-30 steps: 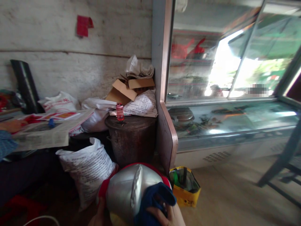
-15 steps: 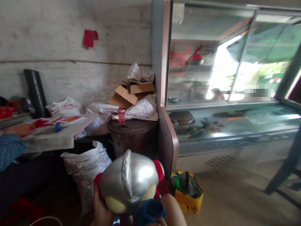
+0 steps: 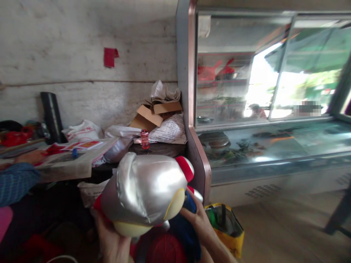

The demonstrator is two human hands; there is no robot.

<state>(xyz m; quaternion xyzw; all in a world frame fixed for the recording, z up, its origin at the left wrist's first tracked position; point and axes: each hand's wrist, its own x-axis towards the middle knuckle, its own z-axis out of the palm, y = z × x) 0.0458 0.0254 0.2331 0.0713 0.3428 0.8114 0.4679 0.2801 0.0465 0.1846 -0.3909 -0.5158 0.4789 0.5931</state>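
Observation:
A large plush toy (image 3: 153, 182) with a shiny silver head, a ridge on top, pale yellow eyes and red side parts is held up in front of me, tilted to the left. My left hand (image 3: 111, 230) is closed round its lower left side, the palm under the head. At the toy's right side, my right hand (image 3: 196, 217) grips a dark blue cloth (image 3: 181, 226) pressed close beside the right eye. Part of that hand's fingers is hidden behind the cloth and the toy. A dark red rounded surface (image 3: 166, 248) shows beneath the head.
A glass display case (image 3: 246, 146) stands at right, with a yellow bag (image 3: 230, 237) on the floor before it. Ahead, a pink bottle (image 3: 144, 139) sits on a dark drum lid near a cardboard box (image 3: 146, 117). At left, another person's sleeve (image 3: 18, 182) reaches over a newspaper-covered table.
The toy has come up and turned, its ridge now farther left. My right hand has moved up with the blue cloth from below the face to the toy's right side. The view has shifted slightly.

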